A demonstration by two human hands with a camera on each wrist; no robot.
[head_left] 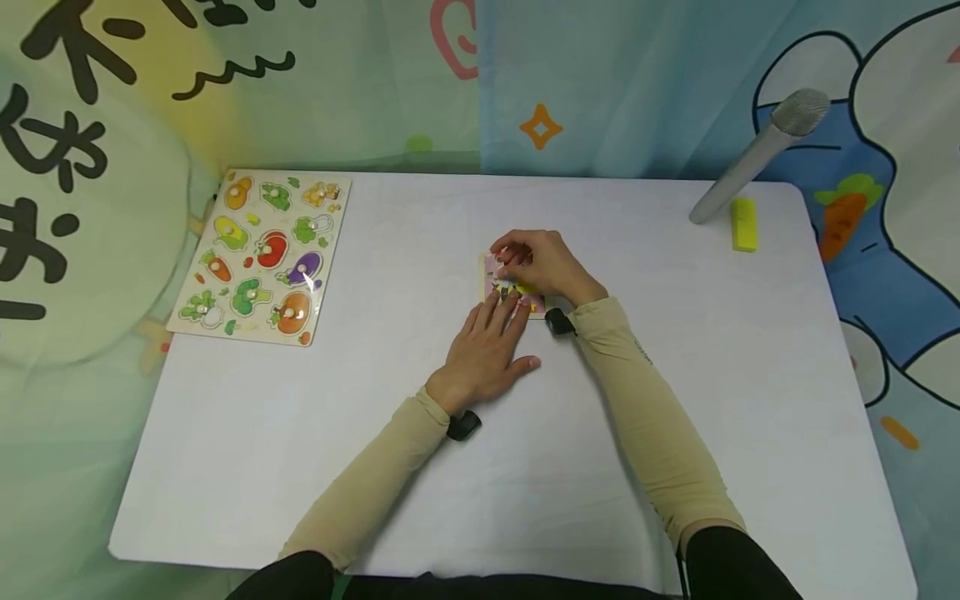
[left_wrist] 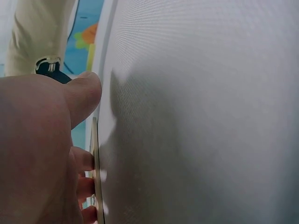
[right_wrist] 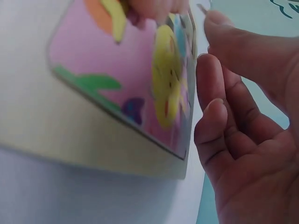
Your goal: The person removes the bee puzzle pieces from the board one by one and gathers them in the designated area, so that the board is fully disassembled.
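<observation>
A small pink picture board, with a yellow figure and green leaf shapes on it, lies mid-table. My left hand rests palm down, its straight fingers over the board's near edge and its thumb spread to the side. Above the board, my right hand has its thumb and index finger brought together. A small thin piece shows as a sliver by that thumb's tip; its kind cannot be made out. The other right fingers are bent, and the hands cover much of the board.
At the table's left lies a vegetable knob puzzle, its pieces in their slots. A grey microphone leans at the back right, beside a yellow block. A printed curtain hangs behind the white table.
</observation>
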